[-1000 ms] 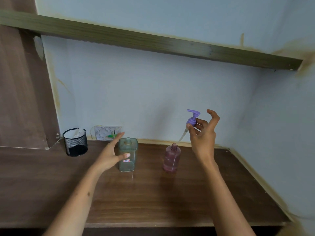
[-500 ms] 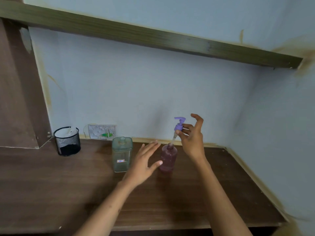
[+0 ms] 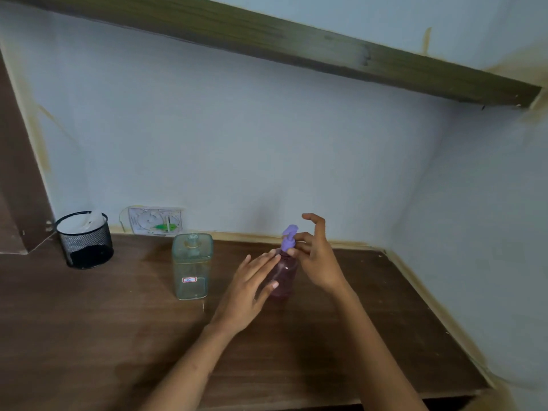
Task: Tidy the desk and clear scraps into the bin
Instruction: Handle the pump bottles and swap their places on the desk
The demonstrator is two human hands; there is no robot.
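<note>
The left hand (image 3: 252, 287) hides part of the pink bottle (image 3: 285, 277); the green bottle's label (image 3: 189, 280) is unreadable; forearms cut off at bottom.

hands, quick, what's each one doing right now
Left hand: open, fingers spread against the pink bottle, not gripping it.
Right hand: closed on the purple pump top at the bottle's neck.

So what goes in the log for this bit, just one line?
step: fit pump on bottle | right hand: holds purple pump on pink bottle | left hand: open, beside bottle | clear bottle: uncapped, untouched
</note>
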